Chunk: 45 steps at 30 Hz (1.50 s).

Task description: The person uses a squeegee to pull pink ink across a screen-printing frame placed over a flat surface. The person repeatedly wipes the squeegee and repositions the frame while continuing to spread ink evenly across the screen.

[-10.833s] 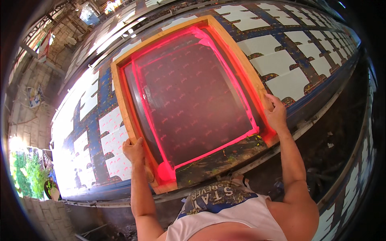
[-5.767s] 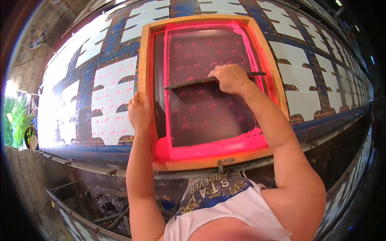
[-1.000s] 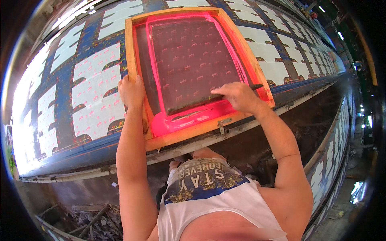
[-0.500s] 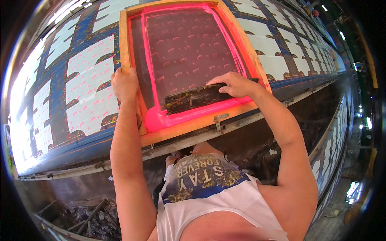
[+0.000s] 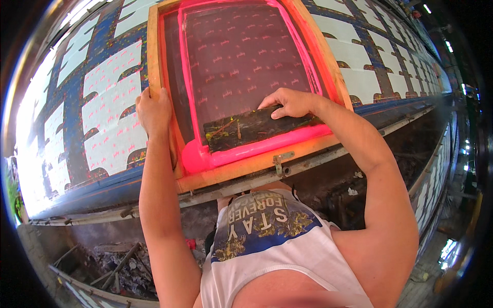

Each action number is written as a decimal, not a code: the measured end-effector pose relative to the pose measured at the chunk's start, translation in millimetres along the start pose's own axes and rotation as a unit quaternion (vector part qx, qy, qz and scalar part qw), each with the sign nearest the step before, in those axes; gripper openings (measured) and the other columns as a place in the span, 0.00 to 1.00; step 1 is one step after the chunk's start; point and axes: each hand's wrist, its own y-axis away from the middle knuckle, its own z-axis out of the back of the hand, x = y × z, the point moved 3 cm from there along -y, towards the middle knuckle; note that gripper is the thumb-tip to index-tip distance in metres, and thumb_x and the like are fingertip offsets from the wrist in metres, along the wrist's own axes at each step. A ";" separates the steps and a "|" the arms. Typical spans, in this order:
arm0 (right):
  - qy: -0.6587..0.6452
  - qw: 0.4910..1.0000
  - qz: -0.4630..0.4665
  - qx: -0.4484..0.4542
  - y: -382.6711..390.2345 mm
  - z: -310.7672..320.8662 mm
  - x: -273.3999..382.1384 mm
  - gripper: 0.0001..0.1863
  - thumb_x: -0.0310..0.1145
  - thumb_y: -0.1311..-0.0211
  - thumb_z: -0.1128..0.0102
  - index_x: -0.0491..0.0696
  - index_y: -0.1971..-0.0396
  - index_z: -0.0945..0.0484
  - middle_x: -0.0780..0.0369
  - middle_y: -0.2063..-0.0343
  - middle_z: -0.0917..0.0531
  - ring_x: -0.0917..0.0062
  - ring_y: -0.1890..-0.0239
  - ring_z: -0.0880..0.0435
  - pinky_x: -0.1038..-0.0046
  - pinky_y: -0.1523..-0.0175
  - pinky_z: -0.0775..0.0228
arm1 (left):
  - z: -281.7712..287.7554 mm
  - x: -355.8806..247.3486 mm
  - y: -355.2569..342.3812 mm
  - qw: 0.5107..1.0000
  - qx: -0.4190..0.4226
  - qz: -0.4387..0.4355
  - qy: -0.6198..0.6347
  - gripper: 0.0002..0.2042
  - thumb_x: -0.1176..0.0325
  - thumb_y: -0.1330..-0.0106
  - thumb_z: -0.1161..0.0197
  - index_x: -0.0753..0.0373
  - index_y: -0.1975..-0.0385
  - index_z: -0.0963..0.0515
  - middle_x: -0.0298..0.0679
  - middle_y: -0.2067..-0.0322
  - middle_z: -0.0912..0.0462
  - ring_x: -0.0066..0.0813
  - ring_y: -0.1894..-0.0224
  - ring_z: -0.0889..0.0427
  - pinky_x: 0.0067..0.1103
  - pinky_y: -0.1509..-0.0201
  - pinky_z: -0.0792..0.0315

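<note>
The right hand (image 5: 291, 104) pinches the upper edge of a dark board (image 5: 244, 132), thumb on the near face and fingers behind, while the left hand (image 5: 155, 112) is closed around the left rail of a wooden frame (image 5: 153, 56). The board leans inside the frame, low on the dark screen (image 5: 236, 66), just above a thick band of pink ink (image 5: 267, 145) along the near side. Beyond the frame, pink-marked white sheets (image 5: 112, 110) lie to the left and plain white sheets (image 5: 350, 57) to the right.
</note>
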 end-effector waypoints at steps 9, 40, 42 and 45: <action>0.117 0.984 0.095 -0.096 -65.1 149.9 23.4 0.27 0.19 0.32 0.32 0.46 0.33 0.14 0.57 0.47 0.05 0.71 0.42 0.09 0.65 0.33 0.20 | 8.0 -9.0 5.1 1.000 -0.004 -0.015 0.002 0.25 0.55 0.25 0.29 0.67 0.36 0.16 0.59 0.47 0.14 0.61 0.41 0.14 0.47 0.35 0.21; 0.495 0.827 0.019 -0.267 -170.2 235.8 46.5 0.23 0.28 0.42 0.35 0.56 0.46 0.08 0.51 0.51 0.07 0.49 0.45 0.09 0.45 0.40 0.17 | 10.5 -19.3 2.4 0.999 -0.024 0.033 0.013 0.26 0.54 0.28 0.24 0.71 0.41 0.12 0.54 0.52 0.12 0.52 0.47 0.12 0.40 0.40 0.19; 0.479 0.839 0.009 -0.258 -144.1 198.9 49.6 0.21 0.27 0.44 0.36 0.56 0.50 0.08 0.53 0.54 0.07 0.49 0.48 0.09 0.45 0.43 0.17 | 12.0 -19.0 2.1 0.999 -0.019 0.033 0.009 0.26 0.53 0.28 0.24 0.70 0.41 0.12 0.54 0.52 0.12 0.53 0.47 0.12 0.41 0.40 0.19; 0.472 0.845 0.006 -0.253 -99.3 139.4 54.9 0.19 0.27 0.42 0.36 0.55 0.51 0.08 0.54 0.54 0.06 0.53 0.47 0.07 0.47 0.42 0.14 | 13.6 -16.5 0.7 0.999 0.004 0.045 0.000 0.26 0.51 0.25 0.28 0.66 0.37 0.13 0.53 0.45 0.13 0.55 0.43 0.12 0.44 0.37 0.19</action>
